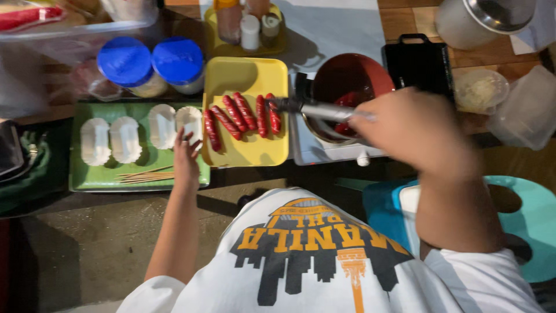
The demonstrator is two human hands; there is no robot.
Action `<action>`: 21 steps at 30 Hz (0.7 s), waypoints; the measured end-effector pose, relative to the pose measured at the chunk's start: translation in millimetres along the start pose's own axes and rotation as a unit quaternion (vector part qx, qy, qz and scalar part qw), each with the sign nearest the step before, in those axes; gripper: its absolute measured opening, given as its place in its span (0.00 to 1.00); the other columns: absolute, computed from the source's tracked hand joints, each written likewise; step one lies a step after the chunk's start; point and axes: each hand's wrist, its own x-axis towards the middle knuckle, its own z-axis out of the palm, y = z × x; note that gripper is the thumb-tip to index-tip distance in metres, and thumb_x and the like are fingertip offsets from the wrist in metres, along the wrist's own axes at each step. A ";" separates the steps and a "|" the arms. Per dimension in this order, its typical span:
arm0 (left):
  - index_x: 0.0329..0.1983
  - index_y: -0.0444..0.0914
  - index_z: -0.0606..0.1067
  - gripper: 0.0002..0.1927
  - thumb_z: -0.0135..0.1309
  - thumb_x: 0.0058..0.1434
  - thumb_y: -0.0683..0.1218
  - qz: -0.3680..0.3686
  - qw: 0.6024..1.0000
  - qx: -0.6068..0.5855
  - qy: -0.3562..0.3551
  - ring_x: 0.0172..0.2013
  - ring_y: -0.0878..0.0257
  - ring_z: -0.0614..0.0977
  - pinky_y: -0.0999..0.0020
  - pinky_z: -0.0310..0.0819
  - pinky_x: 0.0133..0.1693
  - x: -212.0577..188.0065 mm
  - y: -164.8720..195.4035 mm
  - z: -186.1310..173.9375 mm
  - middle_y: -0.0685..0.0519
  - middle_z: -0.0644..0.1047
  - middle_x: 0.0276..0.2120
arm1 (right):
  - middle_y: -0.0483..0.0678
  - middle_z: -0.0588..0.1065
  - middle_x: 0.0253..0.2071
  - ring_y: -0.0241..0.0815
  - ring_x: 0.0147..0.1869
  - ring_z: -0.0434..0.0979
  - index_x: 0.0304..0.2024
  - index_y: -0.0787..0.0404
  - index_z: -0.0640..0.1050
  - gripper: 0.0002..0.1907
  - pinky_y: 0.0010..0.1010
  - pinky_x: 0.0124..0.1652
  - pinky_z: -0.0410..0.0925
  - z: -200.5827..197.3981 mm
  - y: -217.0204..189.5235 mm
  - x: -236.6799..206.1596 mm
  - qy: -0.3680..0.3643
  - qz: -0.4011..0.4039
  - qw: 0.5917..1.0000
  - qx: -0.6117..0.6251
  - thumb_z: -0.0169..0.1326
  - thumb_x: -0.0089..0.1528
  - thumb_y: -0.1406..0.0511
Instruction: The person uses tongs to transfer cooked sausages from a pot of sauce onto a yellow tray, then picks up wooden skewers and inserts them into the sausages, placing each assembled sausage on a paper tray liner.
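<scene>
The bench carries a green tray at left and a yellow tray of red sausages beside it. The right hand is closed around metal tongs, tips over the sausages, near the red pot. The left hand rests open-fingered on a white paper holder. The sausages look soft and greasy; probably best pinched mid-length.

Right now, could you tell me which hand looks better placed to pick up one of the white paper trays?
Probably the left hand: its fingers already rest on the nearest white paper tray on the green tray. The right hand is across at the red pot, gripping metal tongs.
</scene>
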 end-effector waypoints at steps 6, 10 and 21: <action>0.78 0.42 0.50 0.28 0.35 0.76 0.48 0.074 0.997 -0.004 0.034 0.60 0.51 0.73 0.56 0.67 0.63 -12.6 -5.9 8.6 0.40 0.63 0.68 | 0.50 0.79 0.25 0.51 0.30 0.81 0.56 0.38 0.82 0.22 0.41 0.34 0.71 -48.4 103.7 12.3 0.029 -0.021 0.971 -0.236 0.58 0.61 0.46; 0.78 0.42 0.50 0.29 0.31 0.74 0.47 0.079 0.989 0.098 0.078 0.63 0.50 0.73 0.57 0.71 0.61 -23.3 -3.0 17.9 0.41 0.64 0.68 | 0.39 0.81 0.33 0.40 0.38 0.81 0.53 0.28 0.82 0.22 0.35 0.44 0.69 -33.5 141.6 46.5 -0.005 -0.116 0.944 -0.309 0.61 0.55 0.44; 0.78 0.39 0.52 0.26 0.31 0.78 0.45 0.173 0.955 0.210 0.118 0.69 0.50 0.67 0.57 0.56 0.71 -45.8 -1.8 30.5 0.40 0.64 0.69 | 0.40 0.81 0.39 0.45 0.41 0.79 0.51 0.31 0.83 0.21 0.37 0.47 0.68 7.7 216.0 101.9 -0.047 -0.205 0.961 -0.179 0.60 0.55 0.46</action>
